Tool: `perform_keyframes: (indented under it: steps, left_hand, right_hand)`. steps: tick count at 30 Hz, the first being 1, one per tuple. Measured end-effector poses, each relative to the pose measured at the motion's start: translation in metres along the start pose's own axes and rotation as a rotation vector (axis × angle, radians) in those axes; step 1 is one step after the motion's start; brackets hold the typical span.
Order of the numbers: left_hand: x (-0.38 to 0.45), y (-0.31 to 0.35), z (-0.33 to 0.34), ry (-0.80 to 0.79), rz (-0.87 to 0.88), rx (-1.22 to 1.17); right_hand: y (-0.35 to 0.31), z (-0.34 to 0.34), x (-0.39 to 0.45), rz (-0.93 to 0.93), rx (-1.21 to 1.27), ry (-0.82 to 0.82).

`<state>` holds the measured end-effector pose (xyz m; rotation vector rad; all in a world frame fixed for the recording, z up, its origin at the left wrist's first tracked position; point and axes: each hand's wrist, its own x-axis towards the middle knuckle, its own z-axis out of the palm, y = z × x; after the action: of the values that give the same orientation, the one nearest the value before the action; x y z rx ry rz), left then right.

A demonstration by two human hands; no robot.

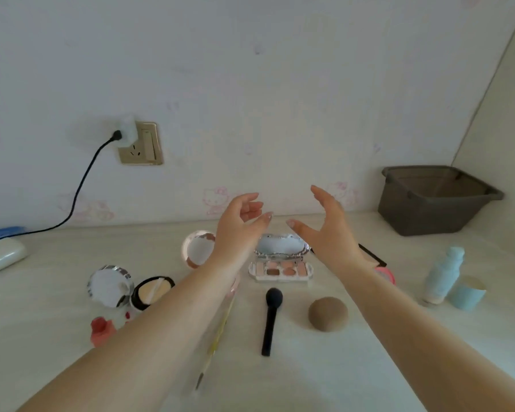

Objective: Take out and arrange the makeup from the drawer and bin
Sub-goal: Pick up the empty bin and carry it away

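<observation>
The makeup lies spread over the table [354, 382]. At its centre an open eyeshadow palette [281, 270] stands with its mirrored lid raised. At 6 o'clock from it lies a black brush [270, 319], and at about 5 o'clock a brown sponge [327, 313]. At 9 o'clock an open round compact [197, 248] shows its mirror; farther out at 8 o'clock sit a second open compact [131, 288] with pale powder and a small red bottle [101, 331]. A thin yellow-handled brush [217, 340] runs under the left forearm. At 3 o'clock stand a pale blue bottle [443, 275] and its cap [466, 294], with a black pencil [372, 254] and something pink [385, 273] half hidden behind the right wrist. The dark bin [434, 200] sits at 1 o'clock near the wall, and looks empty from here. No drawer is in view.

Judging by that, the taking-out seems done and the arranging is in hand; the next move probably calls for lowering onto one item and straightening it.

The left hand [238, 224] and right hand [329, 224] hover above the palette, palms facing each other, fingers spread and loosely bent, holding and touching nothing.
</observation>
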<state>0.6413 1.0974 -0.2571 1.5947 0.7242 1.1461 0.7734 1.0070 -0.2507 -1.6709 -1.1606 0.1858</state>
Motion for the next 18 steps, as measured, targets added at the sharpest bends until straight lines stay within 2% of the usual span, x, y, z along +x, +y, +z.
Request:
perform_keyframes:
  steps: [9, 12, 18]
  left_hand:
    - [0.079, 0.033, 0.038, -0.063, -0.078, 0.020]
    - [0.088, 0.058, 0.052, -0.120, -0.151, 0.038]
    - [0.117, 0.111, 0.098, -0.279, -0.265, 0.053]
  right_hand:
    - [-0.021, -0.038, 0.078, 0.168, 0.066, 0.043]
    - [-0.033, -0.073, 0.087, 0.262, 0.046, 0.062]
    - [-0.036, -0.165, 0.101, 0.456, 0.027, 0.211]
